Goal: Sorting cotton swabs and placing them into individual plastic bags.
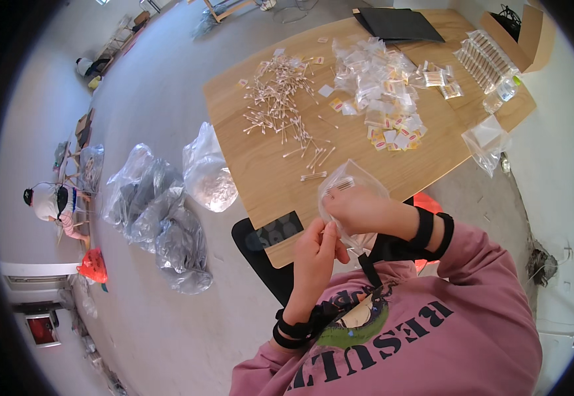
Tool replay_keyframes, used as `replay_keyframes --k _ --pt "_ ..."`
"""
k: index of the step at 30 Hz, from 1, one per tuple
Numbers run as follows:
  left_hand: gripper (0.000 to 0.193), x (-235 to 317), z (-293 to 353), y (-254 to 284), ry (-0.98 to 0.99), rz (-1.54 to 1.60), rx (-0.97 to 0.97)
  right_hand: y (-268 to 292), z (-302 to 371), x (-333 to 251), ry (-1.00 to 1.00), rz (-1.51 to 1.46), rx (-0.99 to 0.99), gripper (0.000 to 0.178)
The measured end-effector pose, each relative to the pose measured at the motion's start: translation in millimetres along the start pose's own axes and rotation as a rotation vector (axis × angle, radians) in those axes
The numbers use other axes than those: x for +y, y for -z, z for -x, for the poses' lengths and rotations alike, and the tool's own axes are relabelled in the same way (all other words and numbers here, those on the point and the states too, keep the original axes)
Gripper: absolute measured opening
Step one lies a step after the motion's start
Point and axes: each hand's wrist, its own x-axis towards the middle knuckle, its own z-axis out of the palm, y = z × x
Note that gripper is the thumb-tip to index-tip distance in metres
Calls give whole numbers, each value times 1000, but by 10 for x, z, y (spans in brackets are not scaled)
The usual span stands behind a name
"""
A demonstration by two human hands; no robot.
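Observation:
Over the table's near edge, a clear plastic bag (371, 181) is stretched between my hands. My left hand (315, 256) is closed, pinching the rim of the bag between thumb and fingers. My right hand (359, 210) reaches into the bag with curled fingers, closed on a small bunch of cotton swabs (343, 184); its fingertips are partly hidden. Just beyond the bag, a few swabs (313, 176) lie side by side on the wooden table (260, 185). Farther off spreads a loose heap of cotton swabs (280, 99).
Small clear bags (372, 69) and printed cards (396, 134) are piled at the table's middle. Packed swab bundles (485, 58), a bottle (500, 96) and an open carton (539, 39) stand at the right. Large plastic sacks (168, 218) lie on the floor; another person (52, 201) is far left.

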Motion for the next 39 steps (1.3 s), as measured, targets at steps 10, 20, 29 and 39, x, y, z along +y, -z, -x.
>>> replay_keyframes --k 10,20,29,39 --pt "26 -42 32 48 -3 54 -28 -178 147 -54 -106 -71 102 32" --pt "27 12 9 61 12 30 -38 -154 187 -34 -13 -21 214 20" --pt "27 10 -30 70 21 -87 -37 -156 196 -101 -112 -267 249 22" --pt "19 257 -29 139 338 36 -182 211 899 1964 -574 -544 1101 37"
